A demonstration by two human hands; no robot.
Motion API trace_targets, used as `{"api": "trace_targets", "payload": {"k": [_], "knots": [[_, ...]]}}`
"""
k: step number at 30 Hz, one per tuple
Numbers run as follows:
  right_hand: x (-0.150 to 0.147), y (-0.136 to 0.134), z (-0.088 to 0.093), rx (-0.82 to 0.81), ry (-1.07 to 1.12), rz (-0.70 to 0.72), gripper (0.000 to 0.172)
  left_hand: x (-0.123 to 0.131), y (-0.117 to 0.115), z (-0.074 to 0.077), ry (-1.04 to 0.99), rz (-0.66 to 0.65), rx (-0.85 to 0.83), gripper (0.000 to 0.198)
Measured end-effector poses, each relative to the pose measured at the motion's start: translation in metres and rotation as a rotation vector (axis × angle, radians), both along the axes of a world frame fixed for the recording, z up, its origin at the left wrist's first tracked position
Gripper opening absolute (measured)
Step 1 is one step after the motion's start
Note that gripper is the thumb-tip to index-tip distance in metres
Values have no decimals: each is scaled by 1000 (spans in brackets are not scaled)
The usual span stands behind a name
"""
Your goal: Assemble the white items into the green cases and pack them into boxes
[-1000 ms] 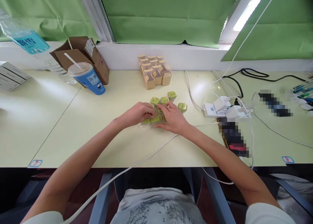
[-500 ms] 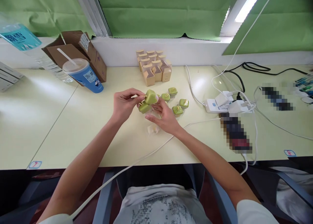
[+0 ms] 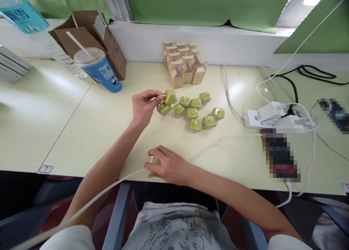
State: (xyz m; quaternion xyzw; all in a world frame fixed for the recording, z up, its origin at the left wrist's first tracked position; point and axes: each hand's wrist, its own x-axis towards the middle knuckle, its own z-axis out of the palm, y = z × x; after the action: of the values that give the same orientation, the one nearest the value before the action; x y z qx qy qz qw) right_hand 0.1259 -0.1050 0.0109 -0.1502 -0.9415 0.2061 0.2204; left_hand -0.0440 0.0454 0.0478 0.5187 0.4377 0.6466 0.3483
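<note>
My left hand point(image 3: 145, 106) pinches the pale cord of a rounded green cap point(image 3: 169, 96), held just above the table. Under it is another green cap point(image 3: 165, 110), partly behind my fingers; whether they touch, I cannot tell. To the right stand several small clear bottles with square green caps and cord loops, one being a front capped bottle point(image 3: 195, 125). Near the table's front edge, my right hand point(image 3: 170, 166) has its fingers closed round a small clear, glass-like piece point(image 3: 152, 158), mostly hidden by the fingers.
Several open small cardboard boxes point(image 3: 182, 68) stand in rows by the wall. A blue cup point(image 3: 102, 73), brown carton point(image 3: 114, 50) and water bottle point(image 3: 54, 51) are at the left. Right are a power strip point(image 3: 255, 119) and a phone point(image 3: 280, 153). A white cable point(image 3: 215, 145) crosses the table.
My right hand has left the green cap and come down towards the table's front edge, now closed round a clear piece. My left hand keeps its pinch. The view has shifted.
</note>
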Motion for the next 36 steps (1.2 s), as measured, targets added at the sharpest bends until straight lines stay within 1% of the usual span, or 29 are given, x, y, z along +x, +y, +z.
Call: {"api": "trace_targets", "payload": {"k": [1,2,3,5,6,7,8,9,10,12,13,14,15,17,19,21,23,25,28,30,32,34,36], "knots": [[3,7,0,-113,69,-7,31,-1,-1,1,-41,-10,1,44],[8,14,2,-244,152,-57,40,-3,-2,2,-88,-22,-1,46],[14,21,5,-386,235,-151,45,-4,-3,3,-138,-35,-8,49],[23,33,14,-646,362,-424,54,-4,-5,4,-233,-63,-33,54],[25,40,19,-728,402,-552,70,-3,-7,5,-276,-77,-49,55],[25,48,23,-766,427,-647,93,-1,-10,6,-313,-92,-68,55],[24,56,28,-764,439,-698,110,1,-12,7,-340,-108,-87,54],[21,63,31,-735,442,-719,114,3,-15,8,-358,-124,-106,52],[18,70,34,-696,441,-725,105,5,-18,9,-366,-140,-124,49],[12,77,36,-617,423,-723,69,5,-20,13,-362,-158,-149,46],[10,77,35,-586,405,-725,55,2,-19,16,-356,-150,-154,44],[9,76,33,-560,388,-732,48,-2,-16,19,-351,-129,-152,43],[10,73,29,-534,380,-740,46,-8,-11,22,-347,-100,-142,41],[13,66,18,-467,385,-721,51,-21,3,25,-342,-51,-117,37],[16,60,6,-391,388,-617,61,-33,19,22,-335,-41,-127,32],[16,59,-5,-349,350,-480,63,-38,32,12,-331,-43,-203,30],[14,60,-12,-364,296,-407,64,-36,39,-3,-336,-15,-296,29],[13,64,-16,-399,261,-409,65,-33,41,-19,-344,33,-353,30],[13,68,-19,-418,244,-417,71,-32,40,-37,-325,84,-348,30],[13,69,-21,-402,237,-430,74,-34,40,-44,-231,96,-331,26],[12,70,-24,-367,215,-467,71,-38,39,-45,-49,115,-309,22],[10,69,-25,-321,181,-511,60,-43,34,-38,200,187,-233,24],[10,67,-24,-268,151,-548,50,-52,20,-24,444,251,-97,35]]}}
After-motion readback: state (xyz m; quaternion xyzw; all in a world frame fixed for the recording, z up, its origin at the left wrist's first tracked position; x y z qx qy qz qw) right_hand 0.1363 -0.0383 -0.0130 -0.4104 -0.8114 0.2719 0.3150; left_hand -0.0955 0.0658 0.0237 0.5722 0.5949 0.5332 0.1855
